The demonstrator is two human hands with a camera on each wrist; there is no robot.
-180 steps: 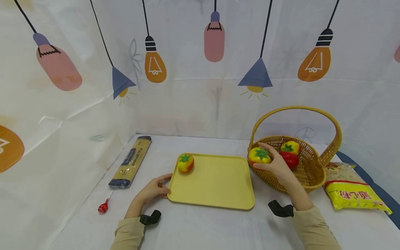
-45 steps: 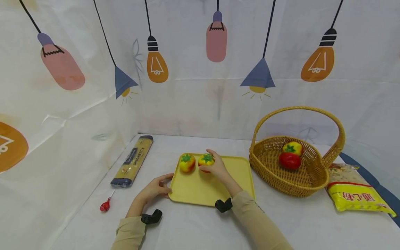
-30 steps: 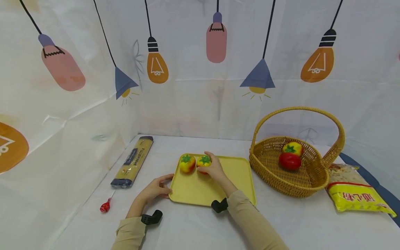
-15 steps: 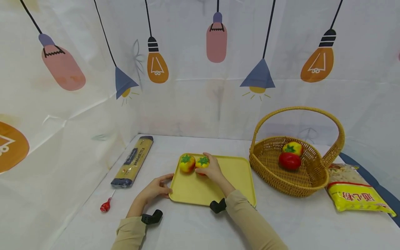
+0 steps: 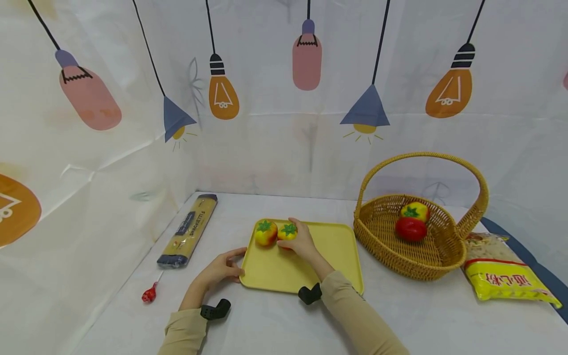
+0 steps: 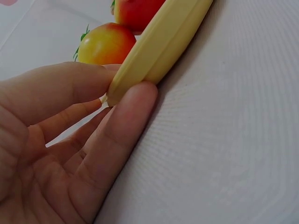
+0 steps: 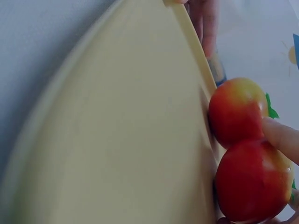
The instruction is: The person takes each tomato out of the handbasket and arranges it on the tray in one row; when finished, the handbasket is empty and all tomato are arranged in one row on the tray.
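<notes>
Gripping a tomato (image 5: 287, 230) right now: that's the person's right hand (image 5: 305, 242), thumb on one side and fingers curled round the other, so it's properly clamped on. The tomato is at the far left part of a shallow yellow tray (image 5: 310, 266), right up against a second tomato (image 5: 266, 232), and from the right wrist you can see the two touching.

Gotta say, the held one looks shiny as anything. Deep glossy red down the side, going yellow up top, with a pointy green leaf crown like a little star. Its neighbour has the same crown and a red-to-yellow fade, and they look about the same size.

The left hand (image 5: 222, 267) is pinching the tray's left edge between thumb and fingers, thumb pressed on the rim.

Off to the right there's a wicker basket (image 5: 390, 251) with a tall handle, holding another yellow tomato (image 5: 415, 211) with a green crown and a plain red fruit (image 5: 410, 230) in front of it. Spaghetti pack (image 5: 188, 230) and a red lollipop (image 5: 149, 294) are over on the left.
</notes>
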